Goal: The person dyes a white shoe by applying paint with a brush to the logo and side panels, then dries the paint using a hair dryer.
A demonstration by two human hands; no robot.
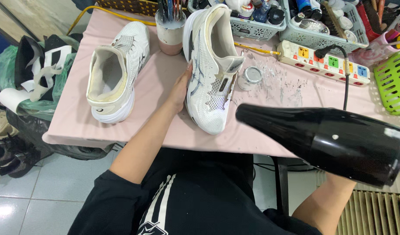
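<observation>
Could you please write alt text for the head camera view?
A person's right hand aims a black hair dryer at a white sneaker steadied by the left hand on a pink table; a second white sneaker lies alongside.

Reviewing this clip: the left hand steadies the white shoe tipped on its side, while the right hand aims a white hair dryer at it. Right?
Not quite: the head view shows the hair dryer is black, not white. The left hand does steady the tipped white shoe; the right hand sits hidden behind the dryer.
</observation>
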